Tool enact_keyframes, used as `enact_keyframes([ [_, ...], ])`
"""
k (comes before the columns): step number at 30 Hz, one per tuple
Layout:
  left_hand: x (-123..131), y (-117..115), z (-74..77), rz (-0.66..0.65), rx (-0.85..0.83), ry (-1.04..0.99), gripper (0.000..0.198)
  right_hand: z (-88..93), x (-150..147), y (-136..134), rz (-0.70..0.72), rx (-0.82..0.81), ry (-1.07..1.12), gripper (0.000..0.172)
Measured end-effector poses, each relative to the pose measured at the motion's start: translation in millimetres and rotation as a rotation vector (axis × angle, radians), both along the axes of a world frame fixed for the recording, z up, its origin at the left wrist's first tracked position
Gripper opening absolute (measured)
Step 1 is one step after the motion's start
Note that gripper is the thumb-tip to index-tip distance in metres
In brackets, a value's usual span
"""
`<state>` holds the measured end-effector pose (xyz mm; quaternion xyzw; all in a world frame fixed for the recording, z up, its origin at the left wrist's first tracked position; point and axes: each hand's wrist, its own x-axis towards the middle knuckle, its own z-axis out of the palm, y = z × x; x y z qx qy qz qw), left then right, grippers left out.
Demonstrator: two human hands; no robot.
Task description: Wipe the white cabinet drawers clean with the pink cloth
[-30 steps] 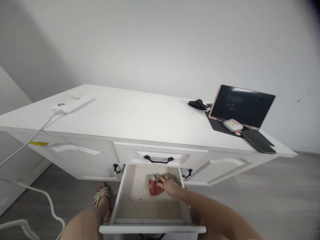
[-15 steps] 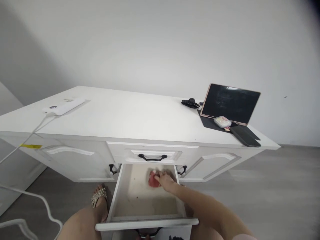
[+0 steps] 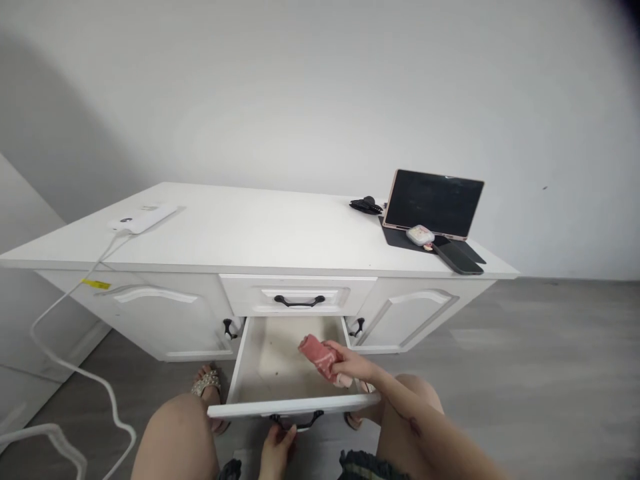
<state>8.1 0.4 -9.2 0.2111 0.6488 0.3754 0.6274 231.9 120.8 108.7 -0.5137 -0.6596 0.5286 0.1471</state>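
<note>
My right hand (image 3: 347,363) is closed around a red folded cloth with pale marks (image 3: 317,353), perhaps a rolled sock. It holds the cloth above the pulled-out lower drawer (image 3: 270,405), near its right side. Below the drawer front, my left hand (image 3: 277,452) has its fingers at the black drawer handle (image 3: 300,425), curled against it. Inside the drawer only a few small dark specks show on the pale bottom.
On the white cabinet top (image 3: 260,233) stand a tablet (image 3: 434,203), a phone (image 3: 456,255), a small earphone case (image 3: 420,235) and a black hair clip (image 3: 366,205). A white power bank (image 3: 143,219) trails a cable at left. My knees flank the drawer.
My right hand has lifted the red cloth off the drawer bottom and drawn it toward me. The drawer stands less far out, and more of my left hand shows at its handle.
</note>
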Motion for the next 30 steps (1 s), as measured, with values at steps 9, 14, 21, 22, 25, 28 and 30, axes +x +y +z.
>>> enact_keyframes([
  [9,-5.2,62.6,38.0,-0.019,-0.064,-0.093,0.026,17.7,32.8,-71.6,-0.083,0.858,-0.331,0.049],
  [14,-6.0,96.6,46.0,-0.060,-0.069,-0.149,0.022,17.2,35.9,-67.3,0.087,0.938,-0.756,0.054],
  [21,3.7,104.2,40.3,-0.014,0.018,-0.292,0.023,4.6,-11.4,-35.1,0.143,0.971,-0.773,0.040],
  [22,6.3,102.9,38.8,0.009,0.043,-0.307,0.023,2.0,-20.2,-31.4,0.153,0.975,-0.765,0.039],
  [25,13.8,99.2,34.5,0.078,0.095,-0.346,0.022,-5.3,-47.1,-21.5,0.172,1.003,-0.738,0.040],
  [28,19.3,97.6,31.9,0.135,0.113,-0.367,0.022,-11.8,-77.2,-12.2,0.193,1.033,-0.710,0.040],
  [30,21.3,98.4,31.9,0.152,0.104,-0.377,0.022,-14.8,-100.8,-5.9,0.217,1.060,-0.690,0.038],
])
